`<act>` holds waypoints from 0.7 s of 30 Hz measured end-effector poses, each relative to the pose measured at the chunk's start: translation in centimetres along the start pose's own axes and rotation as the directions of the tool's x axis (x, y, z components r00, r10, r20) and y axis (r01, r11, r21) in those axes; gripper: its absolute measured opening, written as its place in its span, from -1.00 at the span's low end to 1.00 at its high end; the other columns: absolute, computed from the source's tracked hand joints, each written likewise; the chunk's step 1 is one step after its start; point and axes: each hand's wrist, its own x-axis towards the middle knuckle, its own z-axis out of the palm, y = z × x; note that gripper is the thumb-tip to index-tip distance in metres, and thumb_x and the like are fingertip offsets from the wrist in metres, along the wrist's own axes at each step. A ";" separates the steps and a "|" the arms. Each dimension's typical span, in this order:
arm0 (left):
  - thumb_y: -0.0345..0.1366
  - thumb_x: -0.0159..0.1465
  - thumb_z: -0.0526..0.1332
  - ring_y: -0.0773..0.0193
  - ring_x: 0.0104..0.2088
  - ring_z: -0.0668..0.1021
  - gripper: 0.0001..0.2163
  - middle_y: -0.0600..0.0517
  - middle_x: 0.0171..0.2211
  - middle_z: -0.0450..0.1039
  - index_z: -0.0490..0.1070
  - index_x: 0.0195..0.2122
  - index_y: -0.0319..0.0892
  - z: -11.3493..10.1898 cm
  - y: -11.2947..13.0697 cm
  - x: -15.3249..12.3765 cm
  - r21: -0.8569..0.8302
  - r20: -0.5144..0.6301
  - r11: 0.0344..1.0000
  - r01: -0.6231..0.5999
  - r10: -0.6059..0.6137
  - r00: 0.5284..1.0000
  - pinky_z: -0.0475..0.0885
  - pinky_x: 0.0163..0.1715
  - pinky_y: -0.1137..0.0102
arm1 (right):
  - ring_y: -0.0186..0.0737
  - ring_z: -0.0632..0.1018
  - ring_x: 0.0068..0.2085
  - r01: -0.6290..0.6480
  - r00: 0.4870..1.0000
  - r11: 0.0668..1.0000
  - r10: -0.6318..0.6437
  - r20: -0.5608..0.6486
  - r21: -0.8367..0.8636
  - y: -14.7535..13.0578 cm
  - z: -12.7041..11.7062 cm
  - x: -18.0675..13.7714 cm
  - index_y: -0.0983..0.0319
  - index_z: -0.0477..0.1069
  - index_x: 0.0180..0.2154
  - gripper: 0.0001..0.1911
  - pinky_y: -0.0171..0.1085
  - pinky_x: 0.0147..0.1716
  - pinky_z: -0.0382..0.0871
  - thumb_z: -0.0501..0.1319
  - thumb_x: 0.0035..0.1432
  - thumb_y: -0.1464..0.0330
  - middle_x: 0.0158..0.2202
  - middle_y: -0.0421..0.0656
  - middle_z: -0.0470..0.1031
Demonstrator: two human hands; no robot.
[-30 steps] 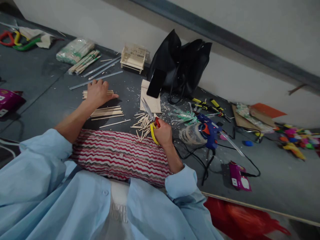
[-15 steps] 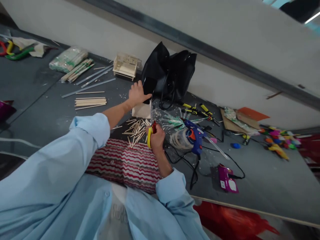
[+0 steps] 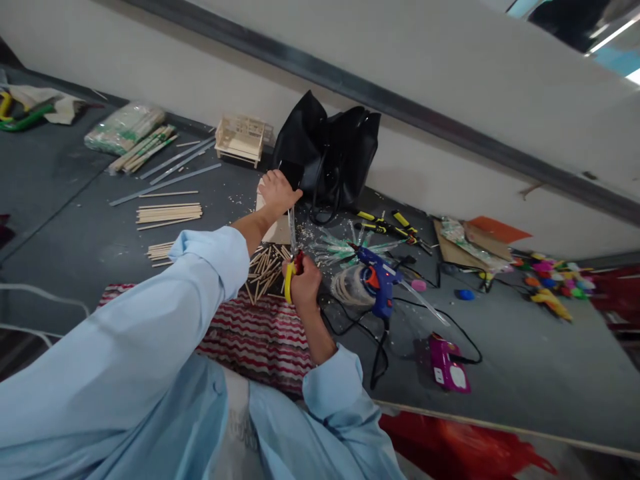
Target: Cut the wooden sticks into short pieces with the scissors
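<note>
One left hand [image 3: 277, 192], bent with thumb out, overlaps the black rectangular phone [image 3: 291, 172] before the upright black bag [image 3: 357, 143], any grip hidden; nearer than the bag, the right hand [image 3: 307, 287] curls round yellow-and-red-handled metal scissors [image 3: 289, 283], blades bagward, presumably for safety.

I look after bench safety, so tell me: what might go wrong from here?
The scissors in the right hand point toward the left hand, so a slip might nick it. Black cord loops near the right forearm; a snag might drag the blue glue gun.
</note>
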 end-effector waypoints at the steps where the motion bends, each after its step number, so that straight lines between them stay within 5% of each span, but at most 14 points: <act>1: -0.01 0.09 0.26 -0.19 0.18 0.28 -0.28 -0.34 0.18 0.23 0.18 0.20 -0.31 0.1 0.1 0.0 -0.009 0.002 1.000 0.010 -0.010 1.000 0.30 0.11 0.00 | -0.33 0.28 -0.51 -0.003 1.000 1.000 0.003 0.005 -0.005 0.0 0.0 0.0 0.19 0.37 -0.46 -0.90 -0.34 -0.41 0.23 0.09 -0.03 0.39 -0.55 -0.27 0.36; 6: -0.01 0.14 0.21 -0.27 0.25 0.16 -0.27 -0.36 0.21 0.14 0.09 0.25 -0.32 0.6 0.7 0.1 -0.039 0.035 0.998 0.051 -0.050 0.998 0.25 0.13 -0.07 | -0.33 0.28 -0.52 0.009 0.999 1.000 -0.009 0.034 -0.007 -0.2 -0.2 -0.2 0.19 0.36 -0.45 -0.89 -0.34 -0.42 0.21 0.07 -0.04 0.43 -0.55 -0.28 0.35; 16: 0.01 0.09 0.25 -0.19 0.19 0.26 -0.21 -0.35 0.19 0.20 0.11 0.26 -0.34 -0.2 0.6 0.0 -0.044 0.025 0.996 0.077 -0.076 0.997 0.34 0.08 0.00 | -0.35 0.25 -0.52 -0.005 1.000 1.000 0.005 0.007 -0.016 0.0 -0.2 -0.1 0.20 0.36 -0.46 -0.91 -0.35 -0.43 0.20 0.09 -0.05 0.42 -0.57 -0.29 0.32; 21: 0.04 0.17 0.17 -0.26 0.17 0.26 -0.25 -0.34 0.17 0.19 0.05 0.31 -0.21 -3.1 -2.4 -1.1 -0.048 0.091 0.993 -0.104 0.108 0.990 0.30 0.02 -0.06 | -0.38 0.20 -0.55 0.032 0.999 0.999 -0.032 -0.009 0.025 0.1 0.0 -0.2 0.21 0.34 -0.48 -0.96 -0.37 -0.47 0.15 0.13 -0.09 0.43 -0.60 -0.34 0.26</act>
